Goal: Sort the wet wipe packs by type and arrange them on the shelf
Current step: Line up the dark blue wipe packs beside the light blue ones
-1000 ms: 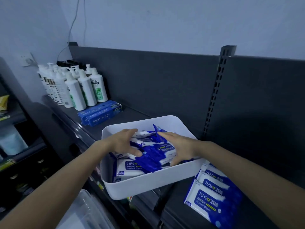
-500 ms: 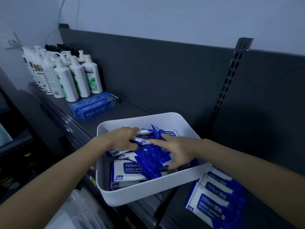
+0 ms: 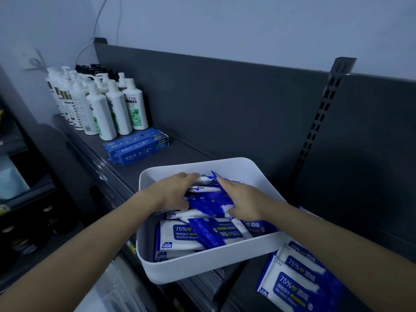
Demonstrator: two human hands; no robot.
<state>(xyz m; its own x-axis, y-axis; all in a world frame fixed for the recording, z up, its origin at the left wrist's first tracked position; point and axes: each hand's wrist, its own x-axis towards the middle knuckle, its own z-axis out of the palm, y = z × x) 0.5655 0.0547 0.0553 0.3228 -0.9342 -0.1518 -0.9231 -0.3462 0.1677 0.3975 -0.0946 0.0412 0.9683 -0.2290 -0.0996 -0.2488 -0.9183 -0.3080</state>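
The left hand (image 3: pixel 177 190) and right hand (image 3: pixel 245 203), fingers curled, squeeze wet wipe packs (image 3: pixel 207 200) together in the white bin (image 3: pixel 202 264), likely to lift one type out. A sorted stack (image 3: pixel 295 287) lies at the front edge of the shelf (image 3: pixel 180 152).

Pump bottles (image 3: pixel 99 113) w/ toothpaste boxes (image 3: pixel 137 146)

"75%" and "Alcohol Wipes" on wet wipe packs (image 3: pixel 180 236), "CLEAR" on shampoo bottle (image 3: pixel 135 106)

Blue-and-white wipe packs (image 3: pixel 184 236), white bin (image 3: pixel 202 264)
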